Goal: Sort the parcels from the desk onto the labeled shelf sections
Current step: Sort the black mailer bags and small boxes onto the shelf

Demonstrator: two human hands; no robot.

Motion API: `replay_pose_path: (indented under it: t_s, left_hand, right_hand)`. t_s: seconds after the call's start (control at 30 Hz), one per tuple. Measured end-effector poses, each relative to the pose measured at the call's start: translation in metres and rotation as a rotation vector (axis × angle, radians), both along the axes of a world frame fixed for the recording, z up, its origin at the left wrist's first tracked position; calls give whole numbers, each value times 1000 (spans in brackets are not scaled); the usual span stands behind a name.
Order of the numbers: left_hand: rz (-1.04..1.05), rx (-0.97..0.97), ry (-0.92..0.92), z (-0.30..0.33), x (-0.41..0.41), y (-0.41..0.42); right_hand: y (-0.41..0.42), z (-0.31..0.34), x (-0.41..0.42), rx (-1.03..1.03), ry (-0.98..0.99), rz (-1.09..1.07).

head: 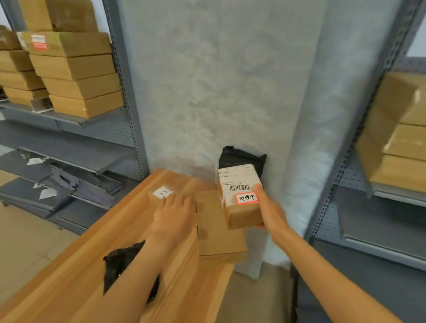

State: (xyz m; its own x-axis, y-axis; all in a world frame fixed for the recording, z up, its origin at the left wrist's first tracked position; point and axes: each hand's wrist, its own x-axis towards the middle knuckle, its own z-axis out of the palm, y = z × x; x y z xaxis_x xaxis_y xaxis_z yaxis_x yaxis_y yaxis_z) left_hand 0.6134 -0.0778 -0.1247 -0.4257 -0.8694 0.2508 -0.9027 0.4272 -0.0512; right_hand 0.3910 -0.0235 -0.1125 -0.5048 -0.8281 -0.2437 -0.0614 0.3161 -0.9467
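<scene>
A wooden desk stands against a pale wall between grey shelf racks. The right hand grips a small labeled parcel, lifted above the desk's far corner. The left hand rests flat, fingers extended, on a flat cardboard box beside another box. A black bag lies under the left forearm.

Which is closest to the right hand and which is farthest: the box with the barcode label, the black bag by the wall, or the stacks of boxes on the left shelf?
1. Brown cardboard box with white barcode label: in the right hand.
2. Crumpled black plastic bag: just behind it, against the wall.
3. Stacked brown cardboard boxes: far left, up on the grey metal shelf.
</scene>
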Motion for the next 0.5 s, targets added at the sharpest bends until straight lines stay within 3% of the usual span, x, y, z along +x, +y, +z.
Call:
replay_pose_path:
  t_s: [0.5]
  left_hand:
    - [-506, -172, 104, 72, -240, 182]
  right_hand:
    - [313, 70, -209, -67, 20, -498]
